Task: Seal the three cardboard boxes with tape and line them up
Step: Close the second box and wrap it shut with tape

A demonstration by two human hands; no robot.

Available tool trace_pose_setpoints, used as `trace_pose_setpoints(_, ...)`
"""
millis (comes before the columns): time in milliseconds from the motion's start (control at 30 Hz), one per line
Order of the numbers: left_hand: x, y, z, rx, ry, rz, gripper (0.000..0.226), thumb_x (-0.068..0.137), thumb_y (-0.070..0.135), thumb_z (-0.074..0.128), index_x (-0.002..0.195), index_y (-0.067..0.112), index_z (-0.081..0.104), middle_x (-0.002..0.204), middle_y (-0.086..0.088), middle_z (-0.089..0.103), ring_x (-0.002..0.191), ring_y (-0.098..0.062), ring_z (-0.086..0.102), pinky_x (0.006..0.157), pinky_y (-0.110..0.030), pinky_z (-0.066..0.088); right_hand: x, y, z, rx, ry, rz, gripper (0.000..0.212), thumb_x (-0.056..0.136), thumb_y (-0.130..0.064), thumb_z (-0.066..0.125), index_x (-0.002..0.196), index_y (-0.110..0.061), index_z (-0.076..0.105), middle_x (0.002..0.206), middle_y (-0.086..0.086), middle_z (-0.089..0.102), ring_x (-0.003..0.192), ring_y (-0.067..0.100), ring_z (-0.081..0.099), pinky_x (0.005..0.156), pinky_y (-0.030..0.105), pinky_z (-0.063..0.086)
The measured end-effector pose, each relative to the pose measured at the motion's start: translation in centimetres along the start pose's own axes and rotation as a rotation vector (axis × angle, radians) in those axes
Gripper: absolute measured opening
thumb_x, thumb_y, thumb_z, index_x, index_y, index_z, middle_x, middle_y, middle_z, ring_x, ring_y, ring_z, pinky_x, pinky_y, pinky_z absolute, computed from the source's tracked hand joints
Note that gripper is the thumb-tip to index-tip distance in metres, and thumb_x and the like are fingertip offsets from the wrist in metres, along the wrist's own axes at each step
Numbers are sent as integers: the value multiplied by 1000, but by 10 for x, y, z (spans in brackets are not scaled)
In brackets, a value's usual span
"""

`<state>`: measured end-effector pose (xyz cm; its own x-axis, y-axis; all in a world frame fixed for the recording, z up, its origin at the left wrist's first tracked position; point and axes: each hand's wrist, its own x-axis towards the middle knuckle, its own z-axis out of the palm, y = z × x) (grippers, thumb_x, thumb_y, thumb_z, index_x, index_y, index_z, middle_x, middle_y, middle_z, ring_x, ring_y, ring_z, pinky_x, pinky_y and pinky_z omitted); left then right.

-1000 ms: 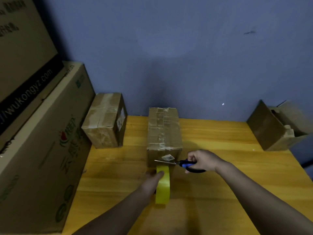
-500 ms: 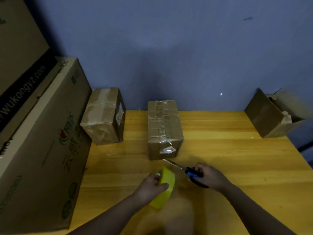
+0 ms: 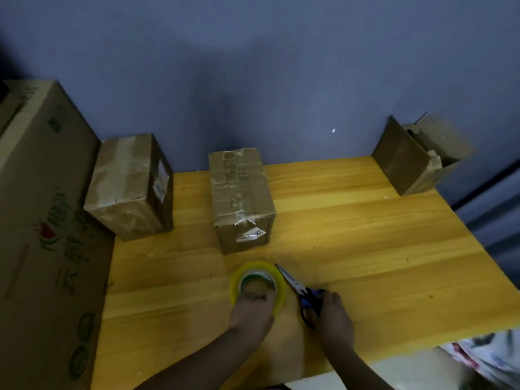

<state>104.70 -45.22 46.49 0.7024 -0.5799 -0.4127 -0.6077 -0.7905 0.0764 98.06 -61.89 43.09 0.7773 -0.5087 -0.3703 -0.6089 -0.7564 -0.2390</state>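
Note:
A taped cardboard box [image 3: 240,192] stands in the middle of the wooden table [image 3: 365,249]. A second taped box [image 3: 129,184] sits at the back left, and a third box [image 3: 416,159] with an open flap stands at the back right corner. A yellow tape roll [image 3: 257,282] lies flat on the table in front of the middle box, and my left hand [image 3: 251,311] grips its near rim. My right hand [image 3: 333,316] holds blue-handled scissors [image 3: 298,291] by the handles, blades pointing up-left beside the roll.
A large printed carton [image 3: 42,235] stands along the left edge of the table. A blue wall rises just behind the boxes. The table's front right edge lies near patterned cloth [image 3: 492,358].
Both hands pulled back from the middle box toward me. The tape roll went from upright at the box's front face to lying flat on the table. The scissors came down beside it.

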Motion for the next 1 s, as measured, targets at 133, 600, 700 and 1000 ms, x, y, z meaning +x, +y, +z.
trace_pose_setpoints(133, 0, -5, 13, 71, -56, 23, 54, 97, 17, 41, 146, 4, 21, 123, -23, 58, 115, -34, 52, 97, -40, 39, -4, -3, 0, -192, 20, -173, 39, 93, -47, 49, 122, -22, 39, 116, -5, 55, 112, 14, 48, 76, 26, 47)
trace_pose_setpoints(600, -10, -58, -2, -104, 267, 179, 36, 92, 44, 37, 101, 17, 60, 100, -4, 62, 90, -21, 60, 75, -29, 47, 10, -37, -17, 7, 85, -237, 24, 93, -46, 49, 108, -27, 49, 110, -7, 52, 94, 11, 56, 70, 26, 47)
trace_pose_setpoints(700, -4, -87, -30, -152, 692, 119, 24, 85, 36, 40, 80, 24, 60, 80, 5, 58, 71, -13, 59, 64, -28, 49, 27, -80, -40, 456, 71, -246, 17, 96, -37, 51, 98, -22, 58, 93, -4, 62, 83, 13, 60, 69, 30, 48)
trace_pose_setpoints(1000, 59, -119, -121, -191, 417, -90, 58, 98, 52, 28, 150, 38, 7, 159, 13, -7, 146, -14, -12, 117, -40, -6, 35, -162, -76, 1137, -467, -24, 27, 91, -37, 61, 107, -15, 63, 96, 2, 68, 81, 12, 64, 57, 17, 51)
